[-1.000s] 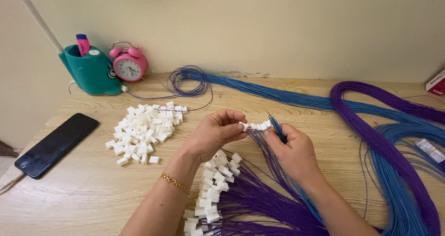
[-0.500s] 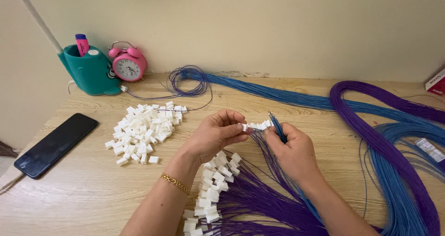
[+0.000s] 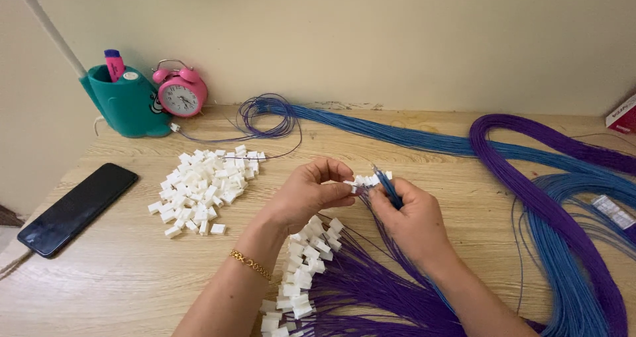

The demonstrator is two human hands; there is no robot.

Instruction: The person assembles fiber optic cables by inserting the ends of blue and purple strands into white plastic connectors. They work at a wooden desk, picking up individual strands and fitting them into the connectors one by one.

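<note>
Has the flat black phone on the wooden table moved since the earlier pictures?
No. The flat black phone lies in the same place, left of the white connector pile.

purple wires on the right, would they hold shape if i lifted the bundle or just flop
Probably flop: the purple wires lie in loose sweeping curves across the table, so they look thin and limp. They would likely slide apart, as nothing visibly ties that stretch. The strands look fine, so probably light.
</note>
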